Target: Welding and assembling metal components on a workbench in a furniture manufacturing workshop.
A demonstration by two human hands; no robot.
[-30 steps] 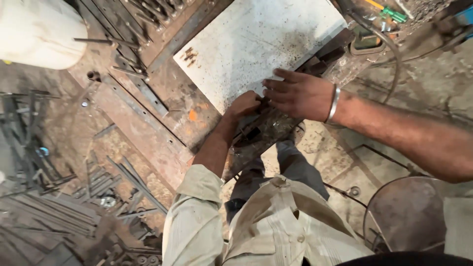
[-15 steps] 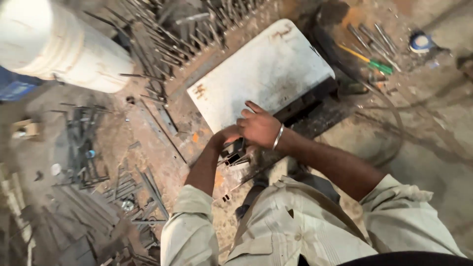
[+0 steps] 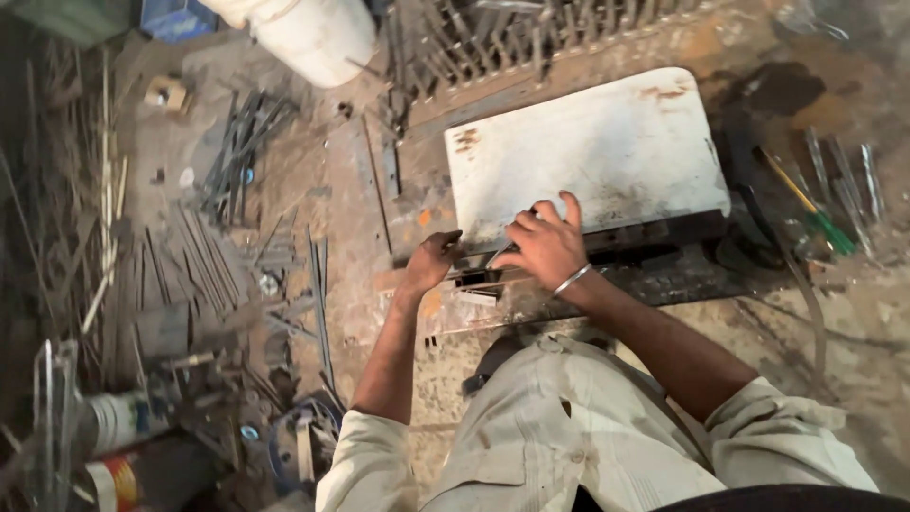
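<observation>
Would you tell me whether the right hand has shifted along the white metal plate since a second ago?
Cannot tell: the right hand rests at the white metal plate's near edge as before; the head camera itself moved.

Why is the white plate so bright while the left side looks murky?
Head view: light falls on the white plate, which reflects it; the scrap strips at left lie in dim shadow; both hands are slightly soft.

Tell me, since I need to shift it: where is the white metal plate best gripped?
Probably by its right edge, coming from the right. The white metal plate lies flat, its near edge taken up by the left hand and right hand, and metal strips crowd the far edge.
</observation>
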